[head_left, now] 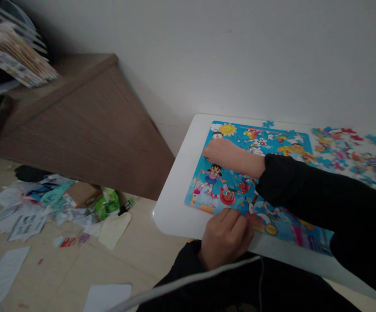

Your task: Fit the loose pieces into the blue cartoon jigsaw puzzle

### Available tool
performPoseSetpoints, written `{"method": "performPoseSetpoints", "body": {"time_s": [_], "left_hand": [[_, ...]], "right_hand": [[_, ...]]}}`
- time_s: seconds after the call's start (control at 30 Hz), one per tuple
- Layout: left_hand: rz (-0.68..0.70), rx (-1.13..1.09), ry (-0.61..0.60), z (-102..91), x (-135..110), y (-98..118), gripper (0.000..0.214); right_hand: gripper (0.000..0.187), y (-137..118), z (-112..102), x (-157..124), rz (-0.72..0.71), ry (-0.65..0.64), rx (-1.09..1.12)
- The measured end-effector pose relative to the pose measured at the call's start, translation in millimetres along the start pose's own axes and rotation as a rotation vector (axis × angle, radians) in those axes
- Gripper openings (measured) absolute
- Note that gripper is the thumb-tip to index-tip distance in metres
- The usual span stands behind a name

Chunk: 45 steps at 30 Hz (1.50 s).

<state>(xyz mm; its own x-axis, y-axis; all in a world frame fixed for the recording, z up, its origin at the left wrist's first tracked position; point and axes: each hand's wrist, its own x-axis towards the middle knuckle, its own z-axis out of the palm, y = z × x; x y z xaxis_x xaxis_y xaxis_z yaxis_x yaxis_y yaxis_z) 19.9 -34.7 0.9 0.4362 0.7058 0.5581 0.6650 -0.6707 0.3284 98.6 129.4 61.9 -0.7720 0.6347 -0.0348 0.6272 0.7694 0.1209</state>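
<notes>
hands both on the puzzle. left hand (225,238) sits at the near edge of the jigsaw puzzle (236,193), fingers curled in and fingertips down on it. cannot tell if it pinches a piece, the fingers hide that. right hand (220,156) comes across from the right in a black sleeve (292,186), loosely curled and pressed on the upper left part of the puzzle, no held piece visible. puzzle lies flat on the white bench (174,212), a bright blue cartoon scene with a sun and figures, mostly put together, top area too small to judge. pieces look like thin stiff card, light and not very fragile, likely to slide on the smooth top, so probably best pinched by the edges. assembled part may shift if pushed. one loose blue piece (267,124) lies just past the puzzle's top edge. heap of loose pieces (344,149) is spread to the right, beyond the black sleeve, which lies between it and the near side. white wall (240,56) runs behind the bench. off the bench to the left, a wood-grain cabinet (86,134), a stack of printed sheets (12,52) above it, and paper and plastic scraps (54,203) on the beige tile floor (60,268).
</notes>
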Motion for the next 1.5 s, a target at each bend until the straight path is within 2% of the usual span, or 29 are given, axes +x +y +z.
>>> {"method": "performPoseSetpoints", "body": {"time_s": [0.2,0.3,0.37,0.43,0.53,0.63,0.7,0.8,0.87,0.97,1.1,1.2,1.5], "left_hand": [[0.017,0.039,-0.019,-2.0,2.0,0.0,0.024],[0.011,0.051,-0.037,-2.7,1.8,-0.2,0.024],[0.007,0.057,-0.036,-2.5,1.8,-0.2,0.024],[-0.001,0.061,-0.022,-1.8,2.0,0.2,0.024],[-0.022,0.071,0.022,-1.1,2.3,1.0,0.024],[-0.054,0.1,0.067,-2.0,1.4,1.4,0.021],[-0.069,0.128,0.08,-3.7,0.3,1.3,0.017],[-0.076,0.14,0.063,-6.9,-1.0,1.0,0.008],[-0.064,0.126,0.043,-8.6,-1.6,1.0,0.009],[-0.025,0.12,0.01,-9.2,-3.4,1.9,0.015],[0.026,0.148,-0.023,-6.9,-8.4,5.1,0.02],[0.035,0.175,-0.028,-5.9,-11.8,7.9,0.024],[0.054,0.217,-0.075,-8.4,-10.0,7.8,0.028]], "right_hand": [[0.025,1.3,-7.4,10.5,-0.033,0.0,0.057],[0.023,14.5,-21.4,8.7,0.014,-0.067,0.131],[0.025,26.3,-35.6,-3.5,0.054,-0.037,0.143],[0.026,36.2,-51.7,-27.1,0.085,0.044,0.126],[0.026,40.6,-71.2,-80.5,0.111,0.124,0.109],[0.025,30.5,-75.7,-143.5,0.134,0.172,0.101],[0.026,17.8,-69.0,-184.0,0.166,0.182,0.121],[0.029,-6.2,-48.6,-235.7,0.2,0.27,0.236],[0.029,-23.9,-31.7,-261.3,0.277,0.348,0.289],[0.026,-51.1,-6.2,-284.4,0.395,0.38,0.372],[0.022,-81.3,23.1,-291.0,0.53,0.505,0.378],[0.02,-94.7,39.1,-287.1,0.597,0.581,0.351],[0.02,-102.3,55.5,-282.9,0.594,0.632,0.33]]}}
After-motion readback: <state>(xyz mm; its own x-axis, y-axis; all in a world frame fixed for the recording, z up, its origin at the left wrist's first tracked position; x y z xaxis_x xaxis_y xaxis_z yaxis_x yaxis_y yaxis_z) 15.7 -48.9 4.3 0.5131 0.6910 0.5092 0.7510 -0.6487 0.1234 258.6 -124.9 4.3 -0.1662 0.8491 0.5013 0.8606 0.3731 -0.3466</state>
